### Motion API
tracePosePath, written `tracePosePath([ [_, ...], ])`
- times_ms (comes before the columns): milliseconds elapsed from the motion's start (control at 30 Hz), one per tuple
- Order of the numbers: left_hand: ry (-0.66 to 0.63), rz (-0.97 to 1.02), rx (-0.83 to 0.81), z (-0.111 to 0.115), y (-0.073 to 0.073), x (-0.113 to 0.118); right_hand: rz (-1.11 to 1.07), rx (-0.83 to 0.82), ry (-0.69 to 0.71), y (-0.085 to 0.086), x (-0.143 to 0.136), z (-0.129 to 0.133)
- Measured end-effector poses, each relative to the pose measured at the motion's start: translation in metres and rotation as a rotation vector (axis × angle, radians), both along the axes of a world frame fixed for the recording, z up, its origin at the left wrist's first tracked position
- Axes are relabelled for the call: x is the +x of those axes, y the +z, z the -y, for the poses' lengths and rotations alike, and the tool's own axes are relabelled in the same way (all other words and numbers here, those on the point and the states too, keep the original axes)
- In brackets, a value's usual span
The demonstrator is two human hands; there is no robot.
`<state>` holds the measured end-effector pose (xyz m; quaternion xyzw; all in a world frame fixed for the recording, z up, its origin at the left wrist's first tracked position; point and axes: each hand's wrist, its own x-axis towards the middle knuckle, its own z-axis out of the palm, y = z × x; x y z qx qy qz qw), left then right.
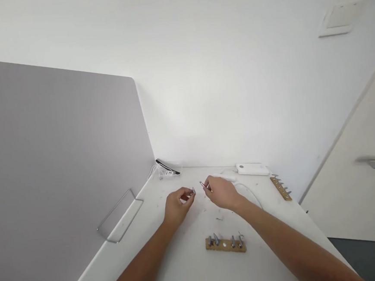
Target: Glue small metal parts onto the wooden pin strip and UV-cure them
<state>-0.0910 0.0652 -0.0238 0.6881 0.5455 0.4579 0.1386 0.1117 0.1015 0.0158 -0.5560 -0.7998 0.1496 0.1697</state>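
Observation:
My left hand (177, 205) is closed in a pinch on a small shiny grey piece (193, 191), shaped like a false nail tip. Facing it, a short gap away, my right hand (222, 192) grips a thin dotting tool (202, 184) whose small ball end points toward the left hand. Both hands are just above the white table. Nearer to me, between the forearms, lies a brown cardboard strip (228, 245). Several grey nail-shaped pieces (233, 240) stand up from it, with a white spot in the middle of the row.
A second brown strip (281, 189) with grey pieces lies at the table's right edge. A white box-like device (252, 169) with a cable is near the wall. A grey partition (62, 159) with a wire holder (120, 216) borders the left. A black curved object (167, 166) and white cables fill the back corner.

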Motion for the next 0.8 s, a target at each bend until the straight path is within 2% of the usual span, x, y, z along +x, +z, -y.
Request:
tracePosePath([
  [167, -0.009, -0.041, -0.004, -0.001, -0.001, 0.0, -0.17, -0.12, 0.1, 0.049, 0.037, 0.02],
  [300, -0.03, -0.05, -0.017, -0.002, -0.004, 0.001, -0.261, -0.183, 0.129, 0.078, 0.065, 0.034],
  [433, -0.045, -0.067, -0.007, 0.0, -0.004, 0.003, -0.205, -0.205, 0.171, 0.096, 0.085, 0.042],
  [567, -0.052, -0.067, 0.026, 0.004, -0.001, 0.008, -0.148, -0.27, 0.321, 0.111, 0.099, 0.051],
  [800, -0.106, 0.038, -0.047, 0.015, 0.002, 0.02, -0.08, -0.261, 0.445, 0.128, 0.103, 0.068],
])
